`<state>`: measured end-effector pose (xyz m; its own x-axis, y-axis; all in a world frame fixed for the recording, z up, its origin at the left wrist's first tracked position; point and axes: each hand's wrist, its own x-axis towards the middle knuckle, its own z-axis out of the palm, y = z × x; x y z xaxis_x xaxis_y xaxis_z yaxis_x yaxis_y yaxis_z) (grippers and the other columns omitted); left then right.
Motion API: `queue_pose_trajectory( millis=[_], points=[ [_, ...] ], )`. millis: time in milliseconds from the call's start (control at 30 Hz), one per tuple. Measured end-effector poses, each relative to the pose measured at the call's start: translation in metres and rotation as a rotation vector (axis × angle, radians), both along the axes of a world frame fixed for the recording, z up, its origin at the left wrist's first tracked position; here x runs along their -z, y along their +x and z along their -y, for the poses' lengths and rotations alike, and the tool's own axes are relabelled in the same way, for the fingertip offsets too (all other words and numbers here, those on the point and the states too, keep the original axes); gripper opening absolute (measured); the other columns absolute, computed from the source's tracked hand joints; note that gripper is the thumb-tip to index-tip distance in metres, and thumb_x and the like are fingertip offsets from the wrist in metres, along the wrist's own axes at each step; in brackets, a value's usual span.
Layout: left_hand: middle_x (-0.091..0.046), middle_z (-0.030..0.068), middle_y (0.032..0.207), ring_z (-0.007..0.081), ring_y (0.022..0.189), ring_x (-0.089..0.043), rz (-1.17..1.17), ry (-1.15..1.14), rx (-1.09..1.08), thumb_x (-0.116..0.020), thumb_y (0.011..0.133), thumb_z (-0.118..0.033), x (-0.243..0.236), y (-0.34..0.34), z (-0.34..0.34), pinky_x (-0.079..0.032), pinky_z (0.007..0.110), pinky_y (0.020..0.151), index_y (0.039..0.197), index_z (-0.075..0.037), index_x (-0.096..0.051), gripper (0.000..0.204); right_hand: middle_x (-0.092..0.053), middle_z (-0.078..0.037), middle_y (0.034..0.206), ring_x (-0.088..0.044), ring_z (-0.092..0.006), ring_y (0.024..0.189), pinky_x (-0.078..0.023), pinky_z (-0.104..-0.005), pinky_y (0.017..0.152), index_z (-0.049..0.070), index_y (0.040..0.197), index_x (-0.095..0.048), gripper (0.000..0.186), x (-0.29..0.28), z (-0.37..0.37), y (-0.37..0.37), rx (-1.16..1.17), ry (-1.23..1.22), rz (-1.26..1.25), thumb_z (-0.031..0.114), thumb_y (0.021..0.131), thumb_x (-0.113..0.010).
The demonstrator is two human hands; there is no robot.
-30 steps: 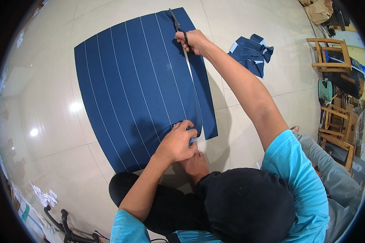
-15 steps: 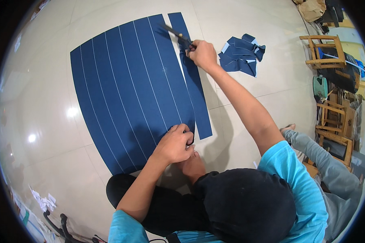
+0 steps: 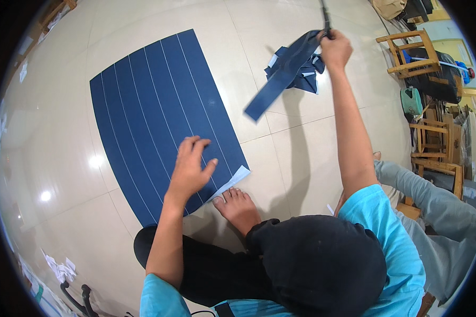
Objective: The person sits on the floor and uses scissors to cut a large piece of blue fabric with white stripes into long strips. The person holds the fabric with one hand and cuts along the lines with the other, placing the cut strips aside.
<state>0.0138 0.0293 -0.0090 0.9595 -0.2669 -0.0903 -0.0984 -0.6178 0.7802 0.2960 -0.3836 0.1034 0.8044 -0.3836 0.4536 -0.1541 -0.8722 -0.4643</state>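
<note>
A large dark blue sheet (image 3: 148,127), likely cloth, lies on the floor, crossed by several pale lines. Its near right corner is folded up, showing a pale underside (image 3: 232,180). Over the near part of the sheet, my left hand (image 3: 189,166) is open with fingers spread, holding nothing; whether it touches the surface I cannot tell. Far to the right, my right hand (image 3: 336,50) grips dark scissors (image 3: 326,18), blades pointing away, together with one end of a blue strip (image 3: 272,92). The strip hangs over a crumpled pile of blue pieces (image 3: 307,83), partly hiding it.
My bare foot (image 3: 238,208) is by the folded corner. Wooden stools (image 3: 415,53) and a green container (image 3: 410,101) line the right side, where another person's grey trouser leg (image 3: 423,195) extends. White scraps (image 3: 61,268) lie at lower left.
The strip, lying along the sheet's right edge before, is lifted and carried right over the pile with the scissors. My left hand has opened and moved left; the near corner has folded up.
</note>
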Motion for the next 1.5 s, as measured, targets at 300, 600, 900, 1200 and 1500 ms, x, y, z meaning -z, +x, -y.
queue_pose_trajectory(
  millis=[300,600,900,1200,1500],
  points=[
    [-0.027,0.0280,0.181,0.0544,0.169,-0.020,-0.135,0.298,-0.393,-0.082,0.099,-0.030,0.020,0.024,-0.050,-0.026,0.070,0.134,0.172,-0.015,-0.045,0.083,-0.081,-0.017,0.083,-0.078,-0.0290,0.076,-0.058,-0.0448,0.074,0.003,0.098,-0.085,0.041,0.060,-0.030,-0.046,-0.213,0.296,-0.052,0.044,0.095,-0.083],
    [-0.026,0.0244,0.183,0.0544,0.170,-0.018,-0.259,0.432,-0.498,-0.081,0.099,-0.036,0.019,0.019,-0.088,-0.026,0.075,0.131,0.173,-0.020,-0.046,0.083,-0.078,-0.021,0.105,-0.074,-0.0439,0.102,-0.057,-0.0520,0.089,0.000,0.114,-0.077,0.047,0.118,-0.248,-0.073,-0.801,0.208,-0.316,0.039,0.091,-0.091],
    [-0.026,0.0266,0.183,0.0585,0.169,-0.014,-0.185,0.341,-0.495,-0.081,0.099,-0.032,0.025,0.029,-0.075,-0.023,0.077,0.131,0.171,-0.017,-0.046,0.082,-0.077,-0.019,0.110,-0.073,-0.0435,0.108,-0.058,-0.0541,0.093,0.003,0.111,-0.073,0.054,0.162,-0.302,0.055,-0.918,-0.103,-0.209,0.052,0.093,-0.086],
    [-0.025,0.0293,0.182,0.0641,0.166,-0.015,-0.024,0.228,-0.432,-0.084,0.094,-0.017,0.030,0.040,-0.047,-0.024,0.080,0.128,0.172,-0.015,-0.044,0.088,-0.080,-0.022,0.115,-0.075,-0.0449,0.112,-0.058,-0.0538,0.098,0.004,0.129,-0.072,0.067,0.161,-0.236,0.147,-0.560,-0.264,-0.271,0.062,0.096,-0.082],
    [-0.012,0.0238,0.187,0.0643,0.167,-0.012,-0.170,0.383,-0.348,-0.097,0.084,-0.026,0.027,0.030,-0.047,-0.022,0.083,0.127,0.179,-0.031,-0.030,0.116,-0.081,-0.027,0.107,-0.079,-0.0452,0.104,-0.059,-0.0479,0.093,-0.005,0.126,-0.075,0.075,0.147,-0.185,0.009,-0.473,0.178,-0.132,0.059,0.090,-0.089]
  ],
)
